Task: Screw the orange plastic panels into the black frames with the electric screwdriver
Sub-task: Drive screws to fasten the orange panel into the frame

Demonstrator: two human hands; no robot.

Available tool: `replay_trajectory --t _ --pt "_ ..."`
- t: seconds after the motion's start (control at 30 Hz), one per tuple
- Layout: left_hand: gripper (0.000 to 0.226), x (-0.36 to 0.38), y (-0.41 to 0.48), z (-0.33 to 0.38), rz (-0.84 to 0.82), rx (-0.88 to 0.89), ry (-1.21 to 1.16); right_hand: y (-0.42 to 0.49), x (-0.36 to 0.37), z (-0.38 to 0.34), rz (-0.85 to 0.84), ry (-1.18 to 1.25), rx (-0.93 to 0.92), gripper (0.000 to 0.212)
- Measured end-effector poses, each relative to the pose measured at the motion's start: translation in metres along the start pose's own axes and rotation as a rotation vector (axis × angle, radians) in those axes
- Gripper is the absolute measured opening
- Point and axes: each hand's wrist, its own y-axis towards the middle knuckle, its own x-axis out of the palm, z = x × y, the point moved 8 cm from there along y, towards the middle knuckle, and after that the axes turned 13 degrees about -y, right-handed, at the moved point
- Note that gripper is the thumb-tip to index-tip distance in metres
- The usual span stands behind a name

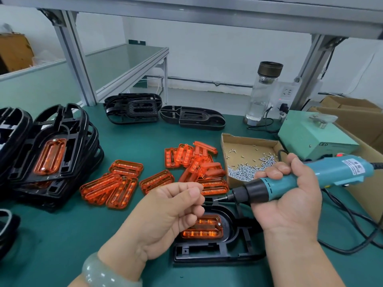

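Note:
A black frame [215, 253] lies near the front of the green mat with an orange panel [204, 227] seated in it; one screw shows at the panel's right end. My right hand [290, 201] grips the teal electric screwdriver [306, 177], held level with its bit pointing left just above the frame. My left hand [167, 212] hovers over the frame's left part, fingertips pinched close to the bit; anything between them is too small to make out. Loose orange panels [157, 179] lie in a pile mid-table.
A cardboard tray of screws [246, 156] sits right of the pile. Stacked frames with panels fitted [51, 154] stand at left, two bare frames [163, 112] at the back. A green power box [310, 137], a glass bottle [263, 94] and cables [352, 224] are at right.

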Motion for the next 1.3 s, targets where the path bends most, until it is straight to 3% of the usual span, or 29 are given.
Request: replay_trajectory --t 0.43,1.3 --pt "0.014 0.009 -0.002 -0.011 -0.106 -0.064 0.112 -0.002 -0.001 0.006 0.054 0.031 0.073 0.015" --pt "0.017 0.009 -0.001 -0.012 -0.119 -0.062 0.098 -0.004 0.002 0.015 0.060 0.059 0.125 0.020"
